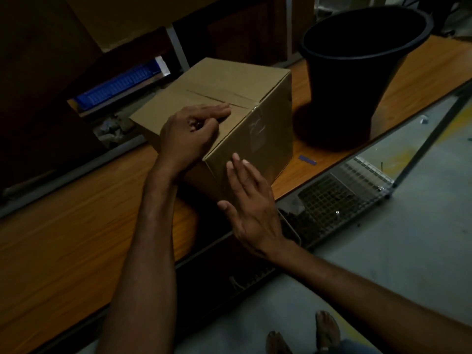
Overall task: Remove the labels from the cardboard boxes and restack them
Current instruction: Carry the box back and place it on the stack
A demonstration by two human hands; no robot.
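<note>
Head view: left hand (189,134) on box (212,80) top, fingers curled, pinch unclear; right hand (250,205) flat against side, fingers straight.

Black bucket (357,80) right of box (212,98)

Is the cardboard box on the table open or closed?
Closed. The cardboard box has top flaps lying flat, meeting at a centre seam; the left hand rests on them.

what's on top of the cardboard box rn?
The left hand rests on the cardboard box, fingers curled, beside a taped centre seam. Whatever lies under the hand, label or tape end, is covered.
</note>
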